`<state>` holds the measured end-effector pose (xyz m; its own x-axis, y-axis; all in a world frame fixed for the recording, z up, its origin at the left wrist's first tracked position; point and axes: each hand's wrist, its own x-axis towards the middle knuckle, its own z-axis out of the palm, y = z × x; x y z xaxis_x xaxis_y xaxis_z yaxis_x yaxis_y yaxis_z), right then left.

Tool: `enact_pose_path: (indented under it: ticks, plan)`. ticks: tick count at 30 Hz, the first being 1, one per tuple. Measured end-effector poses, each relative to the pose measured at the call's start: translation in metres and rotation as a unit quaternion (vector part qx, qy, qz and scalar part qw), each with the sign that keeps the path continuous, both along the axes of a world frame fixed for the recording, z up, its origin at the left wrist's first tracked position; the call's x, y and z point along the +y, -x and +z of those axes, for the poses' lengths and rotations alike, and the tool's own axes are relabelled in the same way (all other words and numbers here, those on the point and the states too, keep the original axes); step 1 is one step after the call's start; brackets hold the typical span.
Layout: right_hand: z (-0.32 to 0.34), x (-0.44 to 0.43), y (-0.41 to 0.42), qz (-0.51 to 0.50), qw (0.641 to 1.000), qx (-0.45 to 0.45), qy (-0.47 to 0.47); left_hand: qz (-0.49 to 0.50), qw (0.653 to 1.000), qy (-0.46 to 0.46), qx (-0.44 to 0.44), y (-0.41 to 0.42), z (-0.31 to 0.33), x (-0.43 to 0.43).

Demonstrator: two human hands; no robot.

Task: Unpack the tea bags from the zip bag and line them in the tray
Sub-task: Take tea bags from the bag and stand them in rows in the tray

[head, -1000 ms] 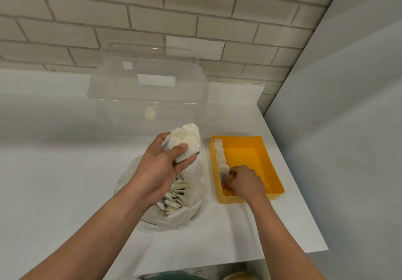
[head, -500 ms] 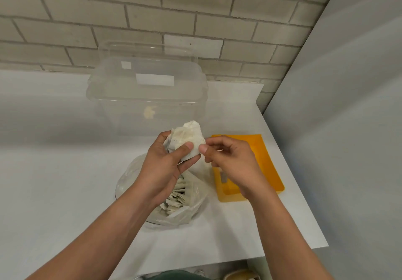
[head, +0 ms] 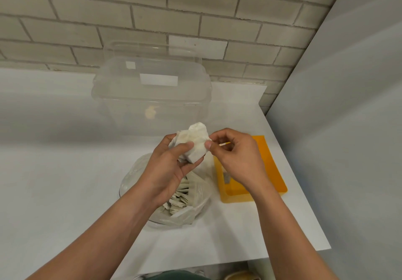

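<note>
From the head camera, the left hand is raised above the white counter, its grip clamped on a clump of tea bags: thumb across the front, fingers curled behind. The right hand meets it from the other side, thumb and forefinger pinched together on the clump's right edge, the other fingers loosely curled. The clump is held in the air, above the gap between bag and tray and touching neither.

Under the left wrist the zip bag lies open on the counter, crumpled, with more tea bags heaped inside. Just to its right sits the orange tray, much of it covered by the right hand. A small pale patch shows inside the tray below that hand, and I cannot tell what it is.

Behind the hands stands a clear plastic box with its lid on and a small pale object showing through its wall. A brick wall runs along the back of the counter, and a plain grey panel closes off the right side
</note>
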<state>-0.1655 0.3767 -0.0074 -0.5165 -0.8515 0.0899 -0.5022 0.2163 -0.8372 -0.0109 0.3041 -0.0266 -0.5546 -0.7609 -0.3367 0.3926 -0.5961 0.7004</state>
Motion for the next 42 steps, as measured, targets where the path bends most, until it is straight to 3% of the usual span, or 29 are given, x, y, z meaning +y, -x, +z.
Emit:
enact_pose_path:
  ticks: [7, 14, 19, 24, 27, 32, 34, 37, 42]
  plan:
    - [0.024, 0.0, 0.002, 0.053, 0.983, 0.164, 0.059, -0.021, 1.0, 0.0, -0.015, 0.001, 0.001, -0.004]
    - [0.027, -0.004, 0.007, 0.057, 0.998, 0.031, 0.009, -0.014, 1.0, 0.027, 0.002, 0.002, 0.001, -0.003]
    - [0.024, -0.002, 0.004, 0.043, 0.988, 0.128, 0.079, -0.016, 0.999, 0.049, 0.005, 0.002, 0.002, 0.0]
    - [0.022, -0.002, -0.003, 0.113, 0.963, 0.193, 0.15, -0.017, 0.998, 0.062, 0.005, 0.005, 0.001, 0.001]
    - [0.018, 0.001, -0.004, 0.111, 0.968, 0.16, 0.159, -0.012, 0.998, 0.062, -0.003, 0.007, 0.001, 0.002]
    - [0.016, 0.021, 0.022, 0.04, 0.987, 0.017, 0.154, 0.018, 0.999, 0.043, -0.02, 0.006, -0.001, -0.001]
    - [0.004, 0.027, 0.04, -0.004, 0.99, -0.004, 0.144, 0.026, 0.999, 0.034, -0.022, 0.004, -0.003, -0.003]
    - [-0.025, 0.035, 0.067, -0.041, 0.995, 0.039, 0.079, 0.03, 0.999, 0.029, -0.028, 0.002, -0.005, -0.004]
    - [-0.075, 0.038, 0.088, 0.041, 0.984, 0.105, -0.135, 0.026, 0.998, 0.033, -0.039, 0.006, -0.004, -0.004]
